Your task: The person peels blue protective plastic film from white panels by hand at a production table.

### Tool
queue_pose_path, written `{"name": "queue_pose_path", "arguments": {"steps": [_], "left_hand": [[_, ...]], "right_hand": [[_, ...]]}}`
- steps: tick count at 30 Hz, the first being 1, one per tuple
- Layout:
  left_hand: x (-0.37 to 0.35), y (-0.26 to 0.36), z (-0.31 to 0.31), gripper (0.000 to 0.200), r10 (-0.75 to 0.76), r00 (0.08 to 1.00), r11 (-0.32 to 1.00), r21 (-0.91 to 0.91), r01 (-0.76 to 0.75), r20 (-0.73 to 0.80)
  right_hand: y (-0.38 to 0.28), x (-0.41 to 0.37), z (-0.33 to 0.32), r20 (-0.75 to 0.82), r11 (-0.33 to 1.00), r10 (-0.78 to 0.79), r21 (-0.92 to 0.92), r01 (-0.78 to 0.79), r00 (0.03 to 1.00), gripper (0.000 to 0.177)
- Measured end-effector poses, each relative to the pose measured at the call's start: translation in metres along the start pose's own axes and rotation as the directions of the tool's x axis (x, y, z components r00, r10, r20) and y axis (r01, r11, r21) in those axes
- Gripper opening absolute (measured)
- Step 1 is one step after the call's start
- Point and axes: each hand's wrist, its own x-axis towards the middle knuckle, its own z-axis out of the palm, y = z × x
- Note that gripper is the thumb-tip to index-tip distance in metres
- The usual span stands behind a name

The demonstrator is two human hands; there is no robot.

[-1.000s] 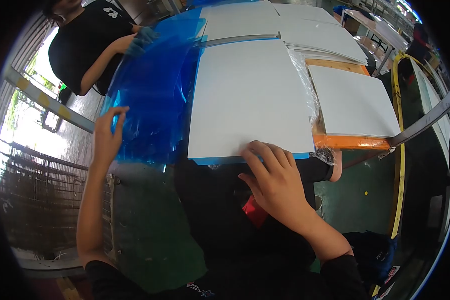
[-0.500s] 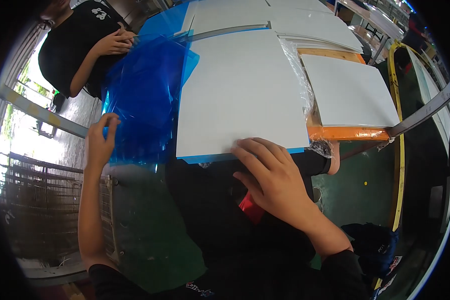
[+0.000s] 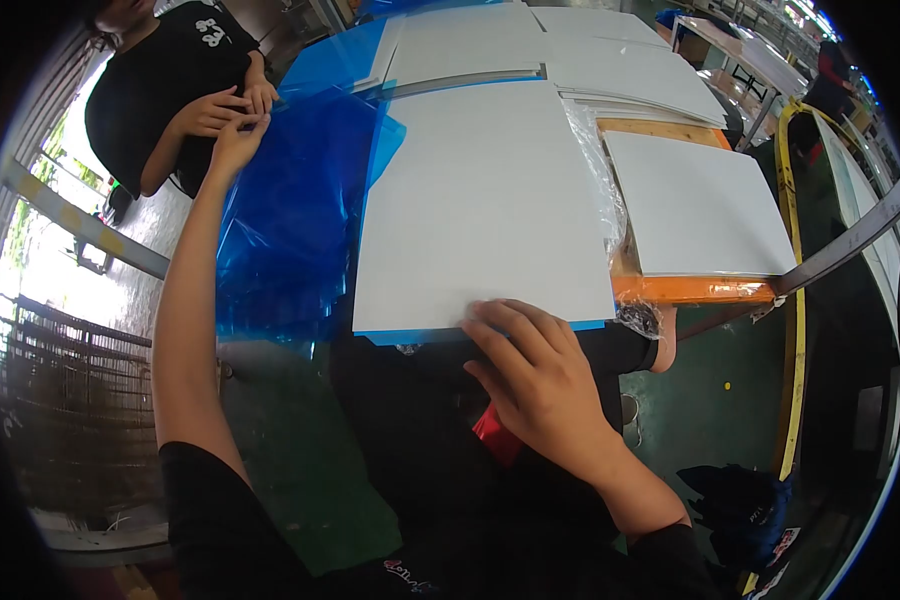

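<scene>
A pile of glossy, see-through blue film (image 3: 285, 215) lies on the left. My left hand (image 3: 238, 145) reaches to its far left corner, thumb and fingertips pinched together at the film's edge. Beside the pile is a large white sheet (image 3: 480, 200), with a blue layer showing along its near edge. The fingertips of my right hand (image 3: 540, 385) rest on that near edge; the fingers are loosely bent and apart, with the thumb just below the edge.
Across on the left stands a person in a black shirt (image 3: 175, 70), hands close to my left hand. More white sheets (image 3: 620, 70) lie at the back. A white stack (image 3: 700, 205) sits on the right, over an orange edge (image 3: 695, 290). Metal bars (image 3: 850, 240) flank the table.
My left hand has moved from the near left side of the blue film up to its far corner, its fingers closing. My right hand stays at the white sheet's near edge.
</scene>
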Motion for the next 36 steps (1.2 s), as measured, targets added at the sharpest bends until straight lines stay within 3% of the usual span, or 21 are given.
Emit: {"name": "queue_pose_path", "arguments": {"steps": [7,10,13,16,19,25,31,34,36], "left_hand": [[-0.009,-0.002,-0.007,0.039,-0.014,0.996,0.985,-0.171,0.03,0.094],[-0.02,0.014,-0.014,0.033,-0.056,0.995,0.925,-0.37,0.085,0.089],[-0.032,0.028,-0.026,0.034,-0.12,0.979,0.869,-0.459,0.183,0.163],[-0.027,0.009,-0.025,0.039,-0.042,0.968,0.72,-0.664,0.201,0.248],[-0.036,0.013,-0.035,0.043,-0.059,0.916,0.608,-0.714,0.348,0.396],[-0.042,0.01,-0.052,0.048,-0.07,0.914,0.509,-0.773,0.378,0.4],[-0.037,0.002,-0.063,0.051,-0.235,0.956,0.508,-0.817,0.273,0.174],[-0.041,0.002,-0.064,0.053,-0.246,0.957,0.466,-0.848,0.254,0.152],[-0.042,0.005,-0.068,0.052,-0.259,0.959,0.561,-0.789,0.249,0.119]], "right_hand": [[0.001,0.001,-0.002,0.016,1.0,0.002,0.017,-0.002,1.0,0.041],[-0.001,0.003,-0.007,0.051,1.0,0.013,0.024,-0.014,0.999,0.04],[-0.001,0.004,-0.011,0.068,0.999,0.018,0.038,-0.02,0.998,0.039],[-0.002,0.004,-0.01,0.066,1.0,0.011,0.016,-0.012,0.998,0.038],[-0.004,0.003,-0.007,0.062,1.0,0.009,-0.004,-0.009,0.998,0.037],[-0.004,0.004,-0.005,0.055,1.0,-0.004,-0.009,0.005,0.998,0.037],[-0.004,0.005,-0.005,0.055,1.0,-0.004,-0.009,0.004,0.999,0.037],[-0.003,0.004,-0.003,0.044,1.0,-0.005,-0.005,0.005,0.999,0.038],[-0.003,0.004,-0.003,0.039,1.0,-0.009,-0.006,0.01,0.999,0.038]]}}
